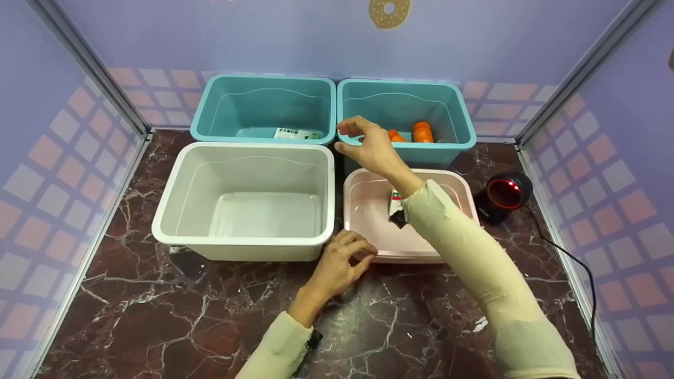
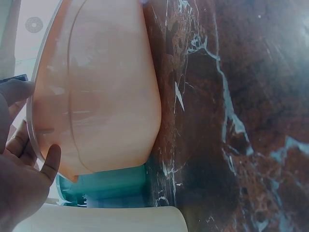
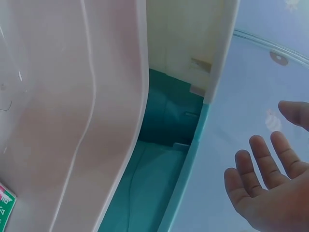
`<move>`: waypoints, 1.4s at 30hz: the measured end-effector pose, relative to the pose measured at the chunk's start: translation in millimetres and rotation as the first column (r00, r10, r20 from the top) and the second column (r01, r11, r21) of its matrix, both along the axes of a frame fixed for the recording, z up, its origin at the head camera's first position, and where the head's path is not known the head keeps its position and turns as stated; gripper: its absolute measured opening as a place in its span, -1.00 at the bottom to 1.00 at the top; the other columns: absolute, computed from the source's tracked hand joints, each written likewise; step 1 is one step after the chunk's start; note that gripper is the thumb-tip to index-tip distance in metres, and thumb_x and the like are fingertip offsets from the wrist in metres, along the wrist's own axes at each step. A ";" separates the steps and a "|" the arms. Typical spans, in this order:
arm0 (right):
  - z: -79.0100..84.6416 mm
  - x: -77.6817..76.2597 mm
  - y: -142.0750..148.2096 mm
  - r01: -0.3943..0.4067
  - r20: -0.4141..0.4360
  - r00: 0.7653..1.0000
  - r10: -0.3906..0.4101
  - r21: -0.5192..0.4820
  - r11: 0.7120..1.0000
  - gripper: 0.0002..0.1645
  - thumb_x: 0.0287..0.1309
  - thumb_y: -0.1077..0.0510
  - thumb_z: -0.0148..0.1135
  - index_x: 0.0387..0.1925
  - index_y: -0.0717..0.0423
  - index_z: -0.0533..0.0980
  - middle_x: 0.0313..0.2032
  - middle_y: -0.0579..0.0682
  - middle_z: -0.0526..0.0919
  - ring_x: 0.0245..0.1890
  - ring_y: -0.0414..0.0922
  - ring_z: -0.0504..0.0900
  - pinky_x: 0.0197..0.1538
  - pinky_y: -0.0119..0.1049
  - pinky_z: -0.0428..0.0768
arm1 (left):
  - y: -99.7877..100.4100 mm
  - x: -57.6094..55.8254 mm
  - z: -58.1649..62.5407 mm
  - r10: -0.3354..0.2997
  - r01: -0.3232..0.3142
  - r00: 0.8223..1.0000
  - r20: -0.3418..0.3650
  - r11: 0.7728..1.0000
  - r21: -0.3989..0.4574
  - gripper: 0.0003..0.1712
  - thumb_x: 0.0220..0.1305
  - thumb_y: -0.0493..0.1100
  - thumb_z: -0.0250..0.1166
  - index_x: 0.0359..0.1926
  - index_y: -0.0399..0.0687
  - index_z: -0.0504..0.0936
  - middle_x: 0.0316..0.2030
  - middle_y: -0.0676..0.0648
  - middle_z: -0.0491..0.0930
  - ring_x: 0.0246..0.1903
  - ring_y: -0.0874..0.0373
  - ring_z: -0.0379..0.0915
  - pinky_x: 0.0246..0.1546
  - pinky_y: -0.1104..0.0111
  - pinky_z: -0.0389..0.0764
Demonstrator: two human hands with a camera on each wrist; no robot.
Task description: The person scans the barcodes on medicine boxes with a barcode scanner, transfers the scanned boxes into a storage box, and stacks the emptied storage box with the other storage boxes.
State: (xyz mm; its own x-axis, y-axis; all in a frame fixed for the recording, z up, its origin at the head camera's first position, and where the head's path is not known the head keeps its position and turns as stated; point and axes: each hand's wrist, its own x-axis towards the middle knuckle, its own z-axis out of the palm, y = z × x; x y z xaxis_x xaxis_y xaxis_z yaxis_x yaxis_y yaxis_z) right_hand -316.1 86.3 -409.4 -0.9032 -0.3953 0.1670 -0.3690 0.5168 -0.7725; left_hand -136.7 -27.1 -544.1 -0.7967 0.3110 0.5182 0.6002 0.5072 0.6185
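Note:
My left hand [image 1: 342, 263] is at the near left corner of the pink bin [image 1: 368, 231]. In the left wrist view its thumb lies against the bin's outer wall [image 2: 106, 96] and its fingers reach over the rim, gripping it. My right hand [image 1: 371, 147] hovers by the front left rim of the right blue bin [image 1: 447, 100], holding nothing. Its fingers [image 3: 265, 164] look spread and loosely bent in the right wrist view. Inside the pink bin lies a small white box with green and red print [image 1: 395, 202], partly hidden by the right wrist.
A white bin [image 1: 174, 210] stands left of the pink one. Behind it, the left blue bin [image 1: 210, 105] holds a white and green box [image 1: 296, 133]. Orange bottles [image 1: 422, 132] lie in the right blue bin. A black scanner-like device [image 1: 500, 197] with a red light and cable stands at right.

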 end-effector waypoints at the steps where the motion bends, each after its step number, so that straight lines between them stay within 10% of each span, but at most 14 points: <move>1: 0.3 1.0 1.4 -0.004 0.000 1.000 0.004 -0.007 1.000 -0.51 0.21 0.02 0.37 0.15 0.05 0.52 0.09 0.03 0.64 0.15 -0.02 0.55 0.24 -0.18 0.49 | 0.0 0.1 0.0 0.000 0.000 1.000 0.002 1.000 0.000 -0.95 0.21 -0.13 0.41 -0.28 0.10 0.73 -0.27 0.10 0.62 -0.11 0.17 0.50 0.02 0.28 0.49; 42: -8.9 62.8 80.4 0.016 0.025 1.000 -0.015 -0.036 0.999 -0.55 0.12 0.14 0.42 0.07 0.07 0.57 -0.03 0.09 0.70 0.06 0.05 0.62 0.11 -0.08 0.61 | 0.0 -1.2 -0.7 0.003 -0.003 1.000 0.008 1.000 0.007 -0.94 0.21 -0.13 0.41 -0.27 0.11 0.74 -0.28 0.11 0.62 -0.14 0.19 0.49 0.03 0.30 0.48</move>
